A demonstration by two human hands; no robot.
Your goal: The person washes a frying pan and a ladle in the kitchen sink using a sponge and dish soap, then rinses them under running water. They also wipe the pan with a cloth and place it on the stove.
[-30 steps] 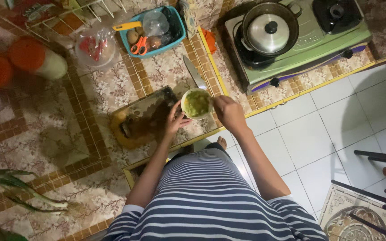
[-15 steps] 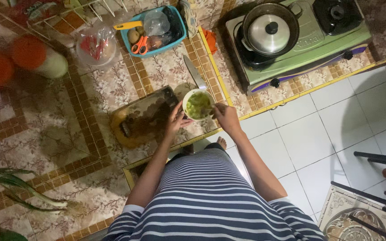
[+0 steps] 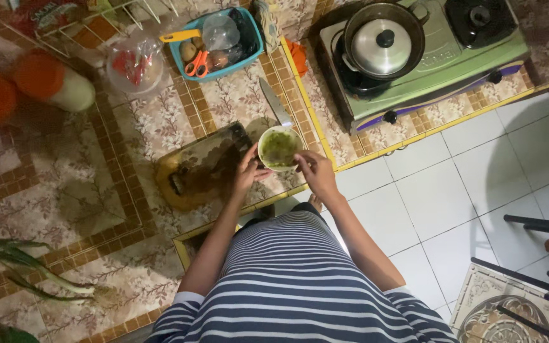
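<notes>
Tiled counter [image 3: 236, 101], hands [image 3: 284, 173] around bowl [image 3: 279, 148]

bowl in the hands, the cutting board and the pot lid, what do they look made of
Bowl: pale and smooth, probably plastic or glazed ceramic; the look leaves it open. It holds green paste, with both hands at its rim.
Cutting board: brown, worn, dull, likely wood.
Pot lid: bright, shiny grey with a dark knob, apparently polished metal.

Both arms reach forward from the striped torso, elbows bent. The left hand [image 3: 247, 173] cups one side of the bowl [image 3: 279, 148], fingers curled against it; the right hand [image 3: 314, 173] grips its opposite rim.
</notes>
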